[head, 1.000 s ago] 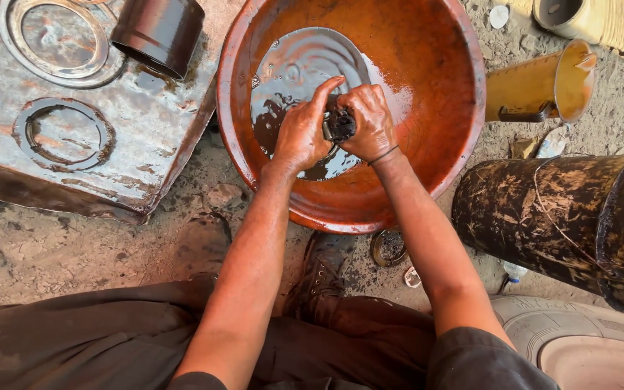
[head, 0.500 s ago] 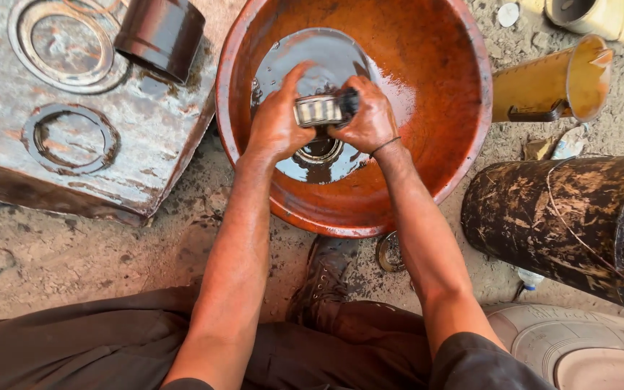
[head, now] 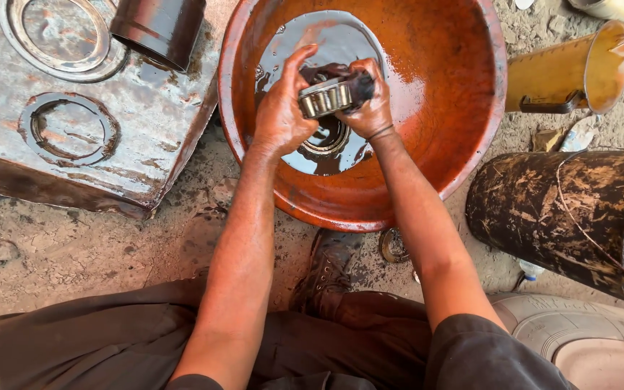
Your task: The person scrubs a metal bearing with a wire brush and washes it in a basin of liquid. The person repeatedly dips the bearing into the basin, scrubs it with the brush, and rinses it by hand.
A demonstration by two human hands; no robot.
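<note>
A metal roller bearing is held between both my hands, lifted above the dark liquid in an orange basin. My left hand cups its left side with fingers spread upward. On the right, my right hand grips the bearing together with a dark rag. Another ring-shaped bearing part lies partly sunk in the liquid below my hands.
A grey metal block with round recesses lies at the left, a dark cylinder on it. A yellow jug lies at the right, a dirty dark drum below it. A small ring and a shoe rest on the dirt.
Both hands have lifted the bearing out of the liquid and turned it, so its rollers now face the camera. The view has moved closer to the basin.
</note>
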